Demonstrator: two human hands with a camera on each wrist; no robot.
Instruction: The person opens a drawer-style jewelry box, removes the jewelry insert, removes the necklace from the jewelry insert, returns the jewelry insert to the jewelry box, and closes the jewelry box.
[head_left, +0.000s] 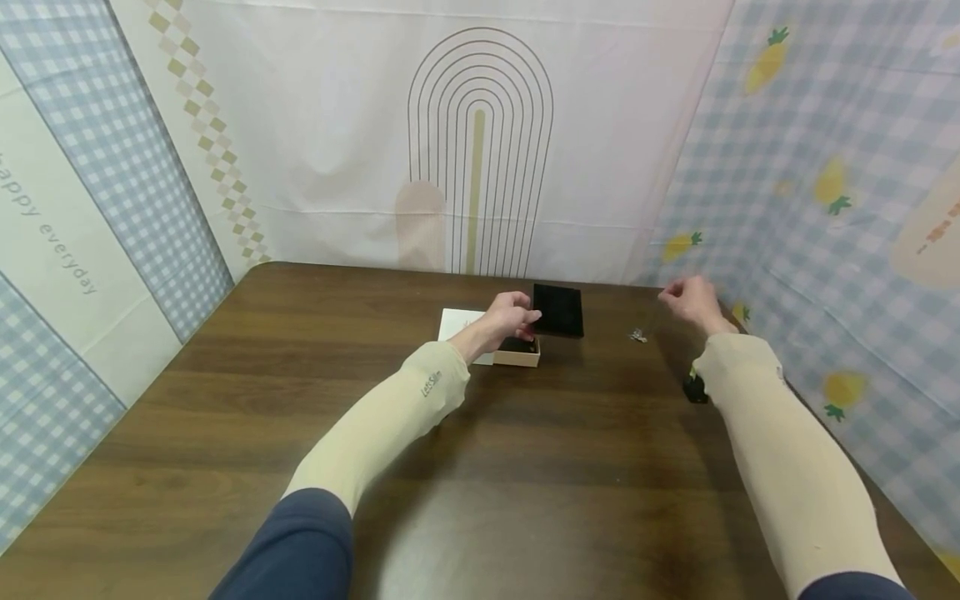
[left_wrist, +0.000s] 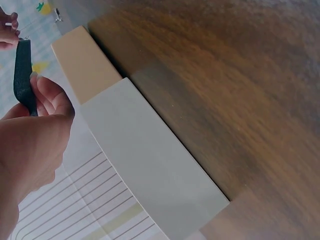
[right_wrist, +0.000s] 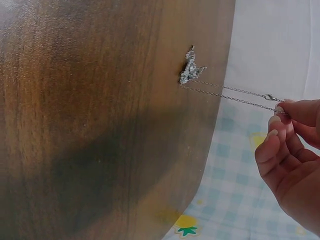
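My left hand (head_left: 506, 317) pinches the edge of a flat black jewellery pad (head_left: 558, 310) between thumb and fingers. The pad is raised above an open box with a white sleeve (head_left: 453, 323) and a beige drawer (head_left: 517, 359) sticking out of it. The drawer's inside looks dark. On the right, my right hand (head_left: 692, 302) pinches the chain of a silver necklace (right_wrist: 235, 101) near its clasp. Its chain runs taut down to a sparkling, butterfly-like pendant (right_wrist: 189, 67), which appears at or just above the tabletop.
The brown wooden table (head_left: 360, 333) ends at a patterned cloth backdrop (head_left: 337, 125), with another checked cloth (head_left: 810, 217) close beside my right arm. Near my right wrist is a small black object (head_left: 696, 389), partly covered by the sleeve.
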